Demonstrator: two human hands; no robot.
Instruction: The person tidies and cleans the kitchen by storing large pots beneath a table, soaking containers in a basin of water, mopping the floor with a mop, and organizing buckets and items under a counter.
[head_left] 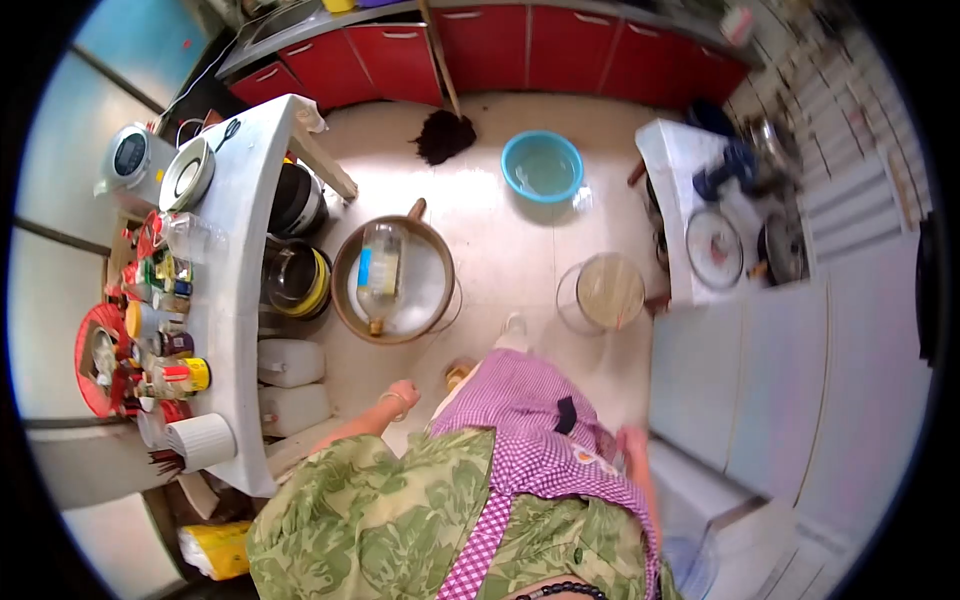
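My left hand, with a bracelet at the wrist, is closed in a loose fist over the floor and shows nothing in it. It is nearest to a large brown wok and the white plastic jugs. In the wok, a clear plastic bottle with a blue label lies in whitish liquid or foam. My right hand hangs beside the purple checked apron. Its fingers are small and partly hidden, so I cannot make out their grip.
A blue basin of water and a round stool stand ahead. At left, a white-covered table bears jars and bottles. A mop leans on red cabinets. At right, a table holds a glass lid.
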